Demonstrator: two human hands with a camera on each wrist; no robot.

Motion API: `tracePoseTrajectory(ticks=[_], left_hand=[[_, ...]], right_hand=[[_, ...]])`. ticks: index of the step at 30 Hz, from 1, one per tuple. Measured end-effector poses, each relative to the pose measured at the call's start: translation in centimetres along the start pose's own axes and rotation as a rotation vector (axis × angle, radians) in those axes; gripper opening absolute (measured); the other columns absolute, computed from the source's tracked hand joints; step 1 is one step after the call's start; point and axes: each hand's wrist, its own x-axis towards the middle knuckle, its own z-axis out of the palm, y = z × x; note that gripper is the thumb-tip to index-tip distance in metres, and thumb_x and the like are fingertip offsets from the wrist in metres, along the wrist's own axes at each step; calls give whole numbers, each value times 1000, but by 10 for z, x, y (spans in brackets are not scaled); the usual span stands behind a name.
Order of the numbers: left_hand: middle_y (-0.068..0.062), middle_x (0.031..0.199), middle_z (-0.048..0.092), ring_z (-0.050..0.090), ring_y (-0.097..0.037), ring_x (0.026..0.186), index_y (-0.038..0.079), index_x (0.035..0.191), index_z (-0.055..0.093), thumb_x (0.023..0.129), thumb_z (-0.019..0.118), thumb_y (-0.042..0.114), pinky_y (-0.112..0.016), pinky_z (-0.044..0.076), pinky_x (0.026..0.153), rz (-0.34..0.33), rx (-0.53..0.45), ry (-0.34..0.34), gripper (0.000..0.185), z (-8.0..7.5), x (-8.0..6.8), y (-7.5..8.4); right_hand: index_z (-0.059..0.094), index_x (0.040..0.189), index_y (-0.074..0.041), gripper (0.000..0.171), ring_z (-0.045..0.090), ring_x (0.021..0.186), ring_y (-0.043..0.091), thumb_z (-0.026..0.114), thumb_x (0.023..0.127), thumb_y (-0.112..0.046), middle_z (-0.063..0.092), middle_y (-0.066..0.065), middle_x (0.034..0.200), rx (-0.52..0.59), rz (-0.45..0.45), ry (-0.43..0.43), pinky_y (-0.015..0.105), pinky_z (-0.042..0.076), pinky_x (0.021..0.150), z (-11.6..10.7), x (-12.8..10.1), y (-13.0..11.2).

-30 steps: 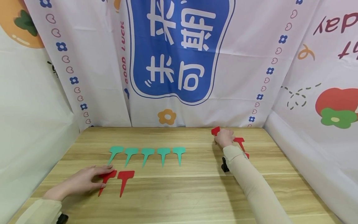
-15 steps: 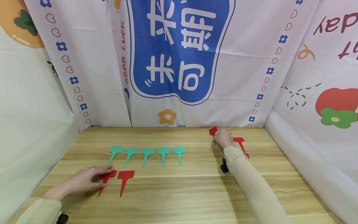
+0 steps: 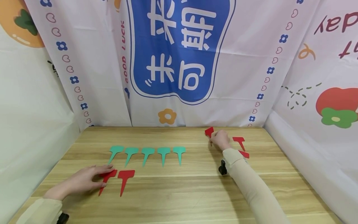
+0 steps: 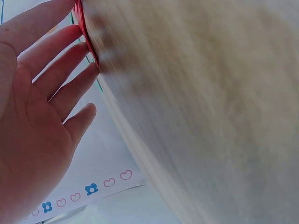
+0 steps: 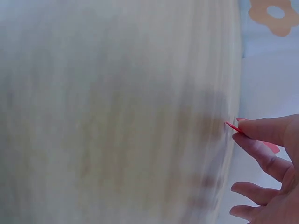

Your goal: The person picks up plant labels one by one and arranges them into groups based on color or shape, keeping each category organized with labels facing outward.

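My right hand (image 3: 221, 140) pinches a red T-shaped plant label (image 3: 209, 132) between thumb and forefinger, close over the back right of the table. The right wrist view shows only a thin red edge of that plant label (image 5: 232, 126) at the fingertips. My left hand (image 3: 81, 182) rests at the front left, fingers fairly straight, fingertips on another red plant label (image 3: 109, 175) lying flat. In the left wrist view, its red edge (image 4: 88, 39) lies against the fingertips. Just right of it lies a second red plant label (image 3: 126, 175).
Several green plant labels (image 3: 147, 151) lie in a row across the middle left of the wooden table (image 3: 179, 199). Beyond my right hand are a red label (image 3: 239, 139) and another (image 3: 244, 154), partly covered by the sleeve. Printed cloth (image 3: 240, 77) hangs around the back and sides.
My right hand has shifted a little to the left, carrying the pinched red plant label with it. More of the red label beside the right sleeve now shows. The left hand keeps its place.
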Motion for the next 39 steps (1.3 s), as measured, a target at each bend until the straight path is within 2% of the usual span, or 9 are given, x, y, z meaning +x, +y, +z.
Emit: tracePoseTrajectory(ticks=[12,20,23,25,27,29,31,34,39], left_hand=[[-8,139,53,50,-38,125,18,132,58,81,68,48,-60,33,101,12,11,6,59,1,0,-1],[-9,140,52,49,-39,125,18,132,58,81,68,48,-61,32,101,9,-5,-2,60,1,0,-1],[-9,140,52,49,-39,125,18,132,58,81,68,48,-61,32,102,5,-7,-4,60,2,-1,-1],[-9,140,52,49,-39,126,18,132,58,81,68,48,-61,32,102,3,-8,-3,60,2,-1,-1],[-8,140,52,49,-39,126,19,132,58,81,68,48,-60,32,102,1,-7,0,60,2,-1,-1],[-8,141,52,48,-39,126,19,132,58,81,68,49,-60,31,102,-1,-6,1,61,3,-1,-2],[-8,141,52,48,-38,126,19,132,58,81,68,50,-60,32,102,-2,-4,2,61,3,-1,-2],[-8,141,52,48,-39,126,19,133,57,81,67,50,-60,31,102,-3,-5,0,61,2,0,-2],[-8,141,51,48,-39,126,19,132,58,81,67,49,-59,32,102,-4,-4,1,61,1,-1,-1]], right_hand=[[46,47,-18,36,46,66,18,66,77,-16,40,-8,45,69,-37,-14,57,36,92,6,-14,-9],[41,48,-18,43,43,58,16,68,81,-18,36,-7,45,122,-62,-56,59,30,100,12,-22,-11],[45,49,-16,40,49,64,19,69,81,-18,46,-1,49,111,-72,-56,63,28,103,13,-26,-14],[51,51,-15,36,57,80,23,71,81,-19,61,4,66,96,-82,-52,66,25,105,14,-28,-17],[57,55,-14,31,58,106,29,72,81,-21,69,12,97,79,-97,-53,67,24,106,15,-29,-19],[61,58,-12,28,47,127,33,72,81,-22,61,17,125,69,-112,-56,66,22,108,16,-31,-21],[63,60,-11,26,35,138,34,72,81,-22,51,19,139,64,-128,-56,64,21,110,16,-33,-23],[63,61,-11,24,34,139,32,72,81,-20,55,19,134,63,-149,-58,59,24,112,16,-37,-26],[65,60,-10,23,40,136,31,73,79,-17,72,12,96,55,-191,-52,52,34,109,17,-44,-31]])
